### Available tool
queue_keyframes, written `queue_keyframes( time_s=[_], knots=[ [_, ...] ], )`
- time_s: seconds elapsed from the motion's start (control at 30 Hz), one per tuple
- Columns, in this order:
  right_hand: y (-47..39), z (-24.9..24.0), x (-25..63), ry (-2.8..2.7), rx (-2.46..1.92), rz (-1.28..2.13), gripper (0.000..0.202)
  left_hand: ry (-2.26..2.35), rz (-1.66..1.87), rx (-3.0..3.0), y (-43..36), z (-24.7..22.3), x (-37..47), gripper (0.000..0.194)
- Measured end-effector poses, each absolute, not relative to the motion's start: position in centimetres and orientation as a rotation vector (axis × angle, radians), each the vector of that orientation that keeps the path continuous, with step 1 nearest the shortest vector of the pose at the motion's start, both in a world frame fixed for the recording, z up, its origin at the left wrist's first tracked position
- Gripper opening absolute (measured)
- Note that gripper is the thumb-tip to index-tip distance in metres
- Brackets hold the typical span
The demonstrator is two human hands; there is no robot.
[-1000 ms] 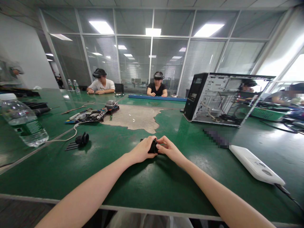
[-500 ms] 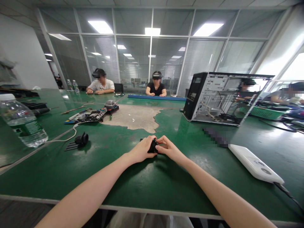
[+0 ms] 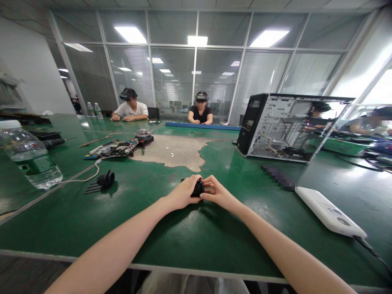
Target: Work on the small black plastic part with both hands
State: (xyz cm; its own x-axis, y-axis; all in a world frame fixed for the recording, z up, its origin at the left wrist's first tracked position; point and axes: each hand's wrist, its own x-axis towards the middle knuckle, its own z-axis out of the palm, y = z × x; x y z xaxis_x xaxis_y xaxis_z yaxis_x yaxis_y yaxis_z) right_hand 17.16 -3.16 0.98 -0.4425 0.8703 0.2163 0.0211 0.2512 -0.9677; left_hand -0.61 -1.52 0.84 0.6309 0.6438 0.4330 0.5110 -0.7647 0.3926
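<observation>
A small black part (image 3: 198, 188), its exact kind unclear, is held low over the green table (image 3: 171, 241) in front of me. My left hand (image 3: 184, 191) wraps round it from the left, thumb nearest me, and covers much of it. From the right, the bent fingers and thumb of my right hand (image 3: 215, 191) close on the part's right end. Off to the left lies a black plastic piece (image 3: 105, 179) with a round end and several flat prongs, apart from both hands.
A water bottle (image 3: 32, 157) stands at the left. Beyond it are a circuit board (image 3: 112, 148) and a white cable (image 3: 92, 175). An open computer case (image 3: 275, 126) and a white power bank (image 3: 332, 212) occupy the right. Two people (image 3: 200, 114) sit across the table; others are at right.
My right hand's fingers have shifted slightly on the black part, the thumb moving lower and a little left. My left hand keeps its grip.
</observation>
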Motion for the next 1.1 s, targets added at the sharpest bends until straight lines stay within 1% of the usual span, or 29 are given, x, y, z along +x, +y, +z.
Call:
queue_keyframes(
  time_s=[0.1, 0.3, 0.47, 0.63, 0.77, 1.1],
  knots=[
    [-3.4, 1.2, 16.8, -1.648, -0.926, 1.274, 0.030, 0.934, 0.847, 2.622, -1.6, 0.9, -0.6, 0.058],
    [-2.8, 0.4, 16.6, -1.613, -1.008, 1.231, 0.034, 0.933, 0.852, 2.602, -1.7, 0.9, -0.6, 0.055],
    [-3.0, 0.5, 17.0, -1.717, -0.966, 1.058, 0.031, 0.938, 0.838, 2.605, -1.7, 1.0, -0.7, 0.056],
    [-3.1, 1.3, 17.8, -1.657, -1.035, 1.078, 0.034, 0.944, 0.825, 2.593, -1.8, 1.2, -0.7, 0.055],
    [-2.9, 1.4, 17.8, -1.560, -1.089, 1.256, 0.033, 0.944, 0.845, 2.589, -1.8, 1.1, -0.4, 0.056],
    [-2.9, 1.1, 16.8, -1.607, -1.085, 1.167, 0.030, 0.950, 0.878, 2.609, -2.0, 0.9, -0.1, 0.052]
  ],
)
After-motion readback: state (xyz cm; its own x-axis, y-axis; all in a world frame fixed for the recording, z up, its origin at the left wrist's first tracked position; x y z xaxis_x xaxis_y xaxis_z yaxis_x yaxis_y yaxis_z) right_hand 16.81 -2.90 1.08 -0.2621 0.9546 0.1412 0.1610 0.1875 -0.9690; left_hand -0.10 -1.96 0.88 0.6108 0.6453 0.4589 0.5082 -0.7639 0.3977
